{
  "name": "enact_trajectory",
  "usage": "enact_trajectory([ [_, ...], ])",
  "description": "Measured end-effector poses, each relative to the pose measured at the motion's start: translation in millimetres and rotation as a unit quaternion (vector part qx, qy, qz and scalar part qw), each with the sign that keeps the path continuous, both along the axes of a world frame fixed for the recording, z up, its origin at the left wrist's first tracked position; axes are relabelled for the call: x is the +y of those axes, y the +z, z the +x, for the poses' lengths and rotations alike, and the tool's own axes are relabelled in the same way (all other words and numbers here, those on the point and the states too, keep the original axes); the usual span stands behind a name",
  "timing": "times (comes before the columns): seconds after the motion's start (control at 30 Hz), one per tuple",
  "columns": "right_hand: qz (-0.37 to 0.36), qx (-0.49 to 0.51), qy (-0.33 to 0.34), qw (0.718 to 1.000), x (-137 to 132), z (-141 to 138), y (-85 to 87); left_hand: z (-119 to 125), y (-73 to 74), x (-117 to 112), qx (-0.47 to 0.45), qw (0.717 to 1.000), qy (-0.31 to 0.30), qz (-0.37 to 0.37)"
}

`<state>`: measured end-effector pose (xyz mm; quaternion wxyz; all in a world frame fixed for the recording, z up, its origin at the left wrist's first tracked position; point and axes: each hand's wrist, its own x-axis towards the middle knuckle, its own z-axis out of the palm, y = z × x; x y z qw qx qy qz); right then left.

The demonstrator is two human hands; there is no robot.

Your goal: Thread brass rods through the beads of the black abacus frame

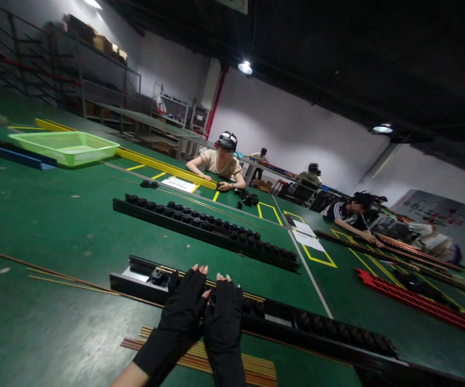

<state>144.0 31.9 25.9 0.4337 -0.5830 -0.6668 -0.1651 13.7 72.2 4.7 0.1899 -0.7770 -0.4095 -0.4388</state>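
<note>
My left hand (184, 309) and my right hand (224, 314), both in black fingerless gloves, lie side by side on a long black rail (264, 317) that runs across the green table (55, 215). The fingers of both hands stretch forward and flat over the rail, and I see nothing held in them. Thin brass rods (252, 295) run along the rail's top under my fingertips. Small black parts (337, 328) sit in the rail to the right. A flat bundle of yellow and brown rods (256, 368) lies on the table under my wrists.
A second black rail (208, 228) studded with black parts lies farther back. A green plastic basket (67, 148) stands at the far left. A red rail (413, 298) lies at the right. Three other people (220, 161) work across the table. Thin rods (47, 271) lie at the left.
</note>
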Motion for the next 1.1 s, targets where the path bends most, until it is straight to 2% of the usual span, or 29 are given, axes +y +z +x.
enact_trajectory([
  [0.23, -0.013, -0.026, -0.009, 1.000, 1.4, -2.0, -0.8, 0.6, -1.9, 4.4, -0.007, 0.999, 0.031, 0.005],
  [0.53, 0.036, -0.008, -0.027, 0.999, 2.4, -1.8, -2.2, 7.7, 1.0, 1.3, -0.016, 0.998, -0.024, -0.064],
  [0.7, 0.054, 0.000, -0.054, 0.997, 4.9, 0.5, -2.9, 14.3, -9.8, 2.7, 0.022, 0.997, -0.026, -0.072],
  [0.87, 0.027, -0.012, -0.055, 0.998, 4.2, 0.6, -4.3, 15.3, -19.1, 5.7, 0.014, 0.995, -0.044, -0.092],
  [1.1, -0.006, -0.026, -0.032, 0.999, 2.2, -0.3, -5.1, 14.9, -12.3, 2.7, 0.013, 0.996, -0.048, -0.079],
])
